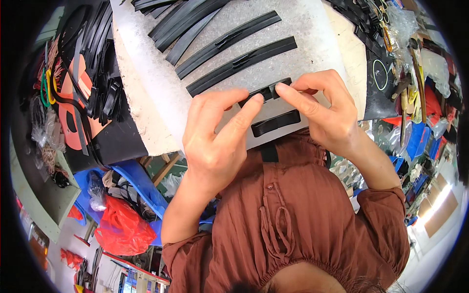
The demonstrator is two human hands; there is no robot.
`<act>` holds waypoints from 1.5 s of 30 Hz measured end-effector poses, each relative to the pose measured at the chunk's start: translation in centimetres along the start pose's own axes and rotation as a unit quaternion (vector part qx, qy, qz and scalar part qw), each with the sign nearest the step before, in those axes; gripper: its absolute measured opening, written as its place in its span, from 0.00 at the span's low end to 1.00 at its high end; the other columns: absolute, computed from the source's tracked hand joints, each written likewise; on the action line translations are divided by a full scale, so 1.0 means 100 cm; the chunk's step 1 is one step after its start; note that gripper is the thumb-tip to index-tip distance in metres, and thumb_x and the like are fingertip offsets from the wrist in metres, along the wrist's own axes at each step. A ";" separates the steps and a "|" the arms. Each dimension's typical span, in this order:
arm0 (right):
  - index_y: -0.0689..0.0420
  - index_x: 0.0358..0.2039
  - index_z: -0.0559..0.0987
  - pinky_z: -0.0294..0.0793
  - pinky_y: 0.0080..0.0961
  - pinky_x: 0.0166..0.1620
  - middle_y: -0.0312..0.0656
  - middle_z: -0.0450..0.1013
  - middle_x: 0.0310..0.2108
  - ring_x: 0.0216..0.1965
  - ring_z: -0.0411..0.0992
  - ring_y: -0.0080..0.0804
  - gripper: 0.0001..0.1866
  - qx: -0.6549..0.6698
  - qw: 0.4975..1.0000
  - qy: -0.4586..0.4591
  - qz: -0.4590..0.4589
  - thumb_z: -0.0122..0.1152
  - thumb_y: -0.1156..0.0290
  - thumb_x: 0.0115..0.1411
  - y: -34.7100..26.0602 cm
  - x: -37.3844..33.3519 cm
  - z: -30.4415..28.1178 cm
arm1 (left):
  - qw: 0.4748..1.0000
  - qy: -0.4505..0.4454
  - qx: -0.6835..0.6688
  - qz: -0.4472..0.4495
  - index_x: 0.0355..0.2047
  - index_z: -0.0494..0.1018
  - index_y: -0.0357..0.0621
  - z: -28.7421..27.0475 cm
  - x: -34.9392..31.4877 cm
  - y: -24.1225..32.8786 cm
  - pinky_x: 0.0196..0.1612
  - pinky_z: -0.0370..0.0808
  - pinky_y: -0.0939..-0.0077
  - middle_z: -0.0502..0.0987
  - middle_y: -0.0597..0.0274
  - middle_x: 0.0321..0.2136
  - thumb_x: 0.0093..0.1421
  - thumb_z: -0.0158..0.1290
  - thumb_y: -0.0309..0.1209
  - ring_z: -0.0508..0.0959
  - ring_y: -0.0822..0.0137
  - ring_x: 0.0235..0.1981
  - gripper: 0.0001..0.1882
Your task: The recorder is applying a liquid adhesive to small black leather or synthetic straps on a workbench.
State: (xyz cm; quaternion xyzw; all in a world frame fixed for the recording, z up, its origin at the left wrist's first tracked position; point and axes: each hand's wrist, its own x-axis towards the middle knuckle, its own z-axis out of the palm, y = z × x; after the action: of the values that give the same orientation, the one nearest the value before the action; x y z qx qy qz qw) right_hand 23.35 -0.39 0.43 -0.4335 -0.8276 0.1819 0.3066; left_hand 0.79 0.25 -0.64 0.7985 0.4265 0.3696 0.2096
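Between my hands is a short black strap (270, 92) that looks like leather, folded into a flat loop. My left hand (215, 134) pinches its left end between thumb and forefinger. The thumb of my right hand (327, 110) presses on its right part, the fingers curled behind; some of the strap is hidden by my fingertips. Closer to my body lies a second folded black strap (276, 123), untouched, on the white board (317, 29). Beyond my hands, two longer black strips (264, 56) lie side by side, each with a small raised piece midway.
More long black strips (188, 22) lie at the board's far left. Bundled black straps (100, 63) and pinkish cut pieces (73, 117) cover the left side. A red plastic bag (124, 227) sits by a blue bin (141, 185) below. Tools and clear plastic bags (435, 73) crowd the right.
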 end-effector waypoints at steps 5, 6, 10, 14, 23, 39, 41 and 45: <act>0.58 0.52 0.82 0.74 0.30 0.37 0.40 0.74 0.39 0.35 0.71 0.37 0.30 -0.011 1.000 -0.008 -0.018 0.62 0.87 0.44 0.001 -0.002 0.004 | 1.000 -0.002 -0.001 0.008 0.39 0.83 0.39 0.001 0.001 0.000 0.38 0.77 0.68 0.80 0.58 0.37 0.40 0.58 0.17 0.78 0.58 0.36 0.22; 0.58 0.52 0.82 0.74 0.30 0.37 0.40 0.74 0.39 0.35 0.70 0.37 0.31 -0.015 1.000 -0.008 -0.023 0.62 0.87 0.43 0.001 -0.002 0.005 | 1.000 -0.004 0.000 0.010 0.39 0.83 0.38 0.002 0.001 -0.001 0.38 0.77 0.68 0.80 0.58 0.37 0.40 0.58 0.18 0.78 0.58 0.36 0.21; 0.59 0.51 0.82 0.73 0.29 0.37 0.40 0.74 0.39 0.34 0.70 0.36 0.31 -0.024 0.999 -0.014 -0.028 0.62 0.86 0.43 0.003 -0.002 0.006 | 1.000 -0.011 0.004 0.002 0.39 0.84 0.40 0.001 0.004 0.001 0.38 0.77 0.69 0.81 0.58 0.36 0.44 0.63 0.17 0.79 0.59 0.35 0.18; 0.60 0.51 0.82 0.73 0.28 0.38 0.39 0.74 0.39 0.34 0.69 0.36 0.30 -0.034 0.999 -0.019 -0.033 0.62 0.85 0.43 0.002 -0.002 0.006 | 1.000 -0.011 0.010 -0.003 0.39 0.85 0.41 0.001 0.004 0.003 0.38 0.76 0.69 0.82 0.59 0.36 0.45 0.64 0.16 0.79 0.59 0.35 0.18; 0.63 0.47 0.82 0.71 0.31 0.40 0.40 0.74 0.41 0.38 0.72 0.35 0.23 -0.103 0.991 -0.066 -0.050 0.61 0.74 0.47 -0.004 0.006 -0.002 | 0.989 -0.093 0.093 0.076 0.43 0.79 0.26 -0.006 0.003 0.007 0.40 0.78 0.68 0.76 0.51 0.47 0.42 0.59 0.19 0.76 0.56 0.40 0.23; 0.64 0.47 0.80 0.67 0.45 0.54 0.45 0.73 0.51 0.55 0.71 0.45 0.25 -0.193 0.967 -0.161 -0.031 0.58 0.77 0.44 -0.028 0.023 -0.013 | 0.981 -0.153 0.090 0.081 0.36 0.76 0.23 -0.018 0.005 0.014 0.47 0.74 0.62 0.74 0.47 0.46 0.48 0.56 0.23 0.74 0.52 0.45 0.16; 0.65 0.46 0.80 0.67 0.45 0.54 0.46 0.73 0.52 0.56 0.71 0.46 0.24 -0.189 0.966 -0.173 -0.041 0.58 0.77 0.45 -0.027 0.024 -0.011 | 0.981 -0.146 0.101 0.077 0.35 0.77 0.23 -0.018 0.001 0.013 0.47 0.74 0.62 0.73 0.47 0.45 0.47 0.56 0.25 0.74 0.52 0.45 0.16; 0.67 0.45 0.81 0.66 0.46 0.55 0.46 0.74 0.51 0.55 0.71 0.46 0.23 -0.191 0.964 -0.178 -0.049 0.59 0.76 0.46 -0.025 0.026 -0.014 | 0.977 -0.162 0.109 0.081 0.34 0.78 0.25 -0.015 0.004 0.015 0.48 0.74 0.61 0.73 0.48 0.45 0.47 0.56 0.27 0.74 0.53 0.45 0.16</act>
State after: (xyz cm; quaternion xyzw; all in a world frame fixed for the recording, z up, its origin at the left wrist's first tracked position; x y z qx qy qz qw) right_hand 21.62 0.39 3.80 -0.4030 -0.9087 0.0798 0.0744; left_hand 0.59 -0.18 1.49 0.8977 0.3582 0.2028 0.1568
